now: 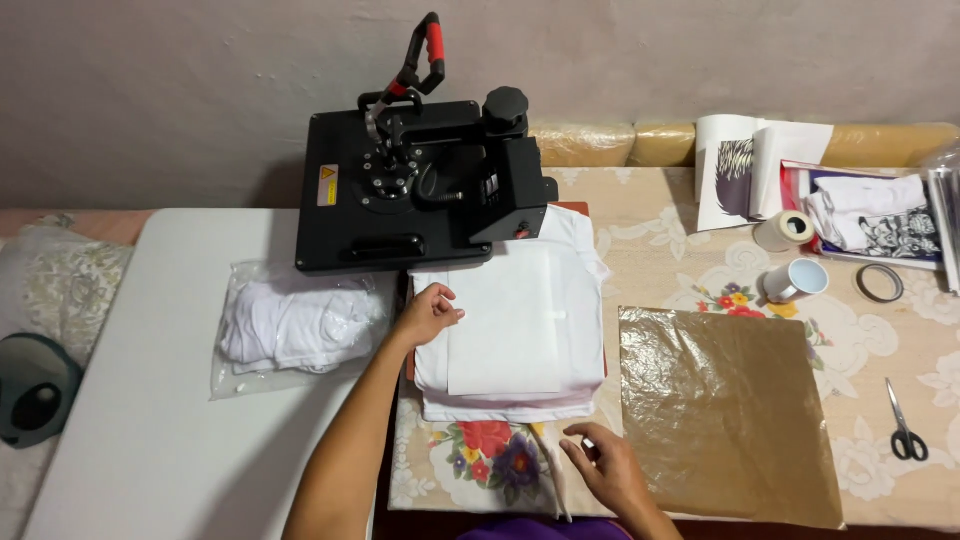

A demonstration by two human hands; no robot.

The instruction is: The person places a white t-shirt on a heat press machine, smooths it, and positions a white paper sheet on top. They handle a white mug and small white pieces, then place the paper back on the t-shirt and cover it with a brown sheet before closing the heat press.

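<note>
A folded white garment [580, 300] lies on the lower plate of a black heat press [400, 190], whose upper plate is swung off to the left. A white paper sheet [505, 320] rests on top of the garment. My left hand [428, 313] touches the left edge of that sheet, fingers loosely curled. Below the garment, near the table's front edge, my right hand [600, 465] pinches a thin white strip [553, 470] over the floral tablecloth.
A brown glossy sheet [725, 410] lies right of the garment. Scissors [905, 425], a white mug [797, 280], tape rolls [785, 230], printed sheets and folded prints [870, 215] sit at right. A clear bag of white garments [290, 325] rests on the grey surface at left.
</note>
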